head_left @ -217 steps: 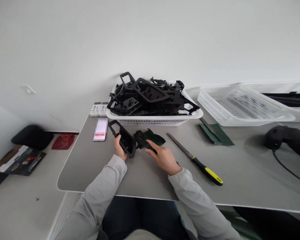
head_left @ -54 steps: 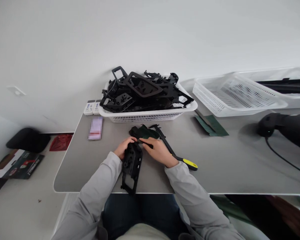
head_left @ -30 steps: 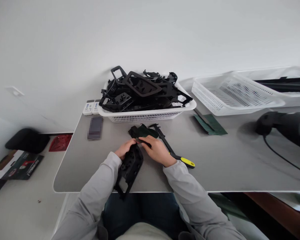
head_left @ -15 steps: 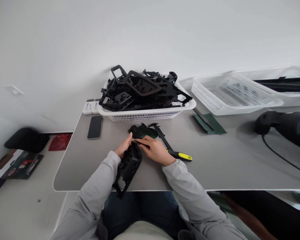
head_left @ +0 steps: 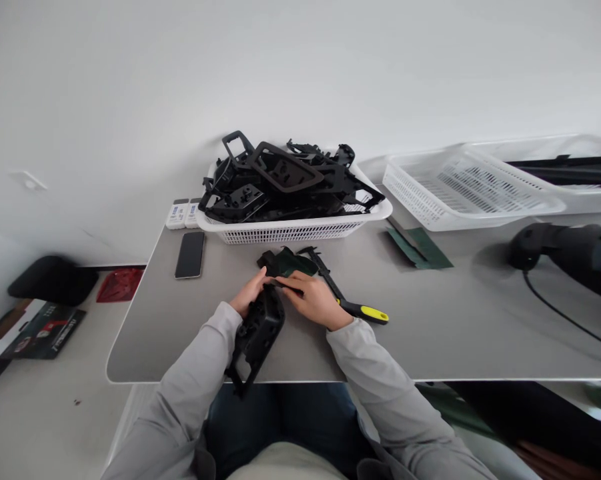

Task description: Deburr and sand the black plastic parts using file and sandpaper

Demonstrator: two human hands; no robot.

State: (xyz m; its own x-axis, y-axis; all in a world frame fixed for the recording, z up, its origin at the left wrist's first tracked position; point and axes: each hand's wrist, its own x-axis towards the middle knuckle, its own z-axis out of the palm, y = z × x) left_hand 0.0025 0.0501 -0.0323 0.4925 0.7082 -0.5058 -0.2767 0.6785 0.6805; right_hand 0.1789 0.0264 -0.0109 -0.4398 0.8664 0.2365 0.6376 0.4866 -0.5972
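My left hand (head_left: 250, 293) is closed around the upper end of a black plastic part (head_left: 261, 328), whose open frame end hangs over the table's front edge. My right hand (head_left: 313, 298) is closed, its fingertips at the top of that part; the small dark thing between them is too hidden to name. Just beyond my hands lie dark green crumpled sheets (head_left: 294, 261) and a black caliper (head_left: 325, 270). A tool with a black and yellow handle (head_left: 373, 313) lies beside my right hand, partly covered by it.
Behind stands a white basket (head_left: 290, 233) heaped with black parts. A phone (head_left: 189, 255) and small white boxes (head_left: 182, 213) are at left. At right are white baskets (head_left: 420, 200), green sheets (head_left: 420, 249) and a black corded device (head_left: 560, 248). Another person's dark clothing shows at lower right.
The yellow-handled tool has shifted slightly right. My right hand has moved very slightly, while my left hand still holds the black part. The other person's arm at lower right has moved lower.
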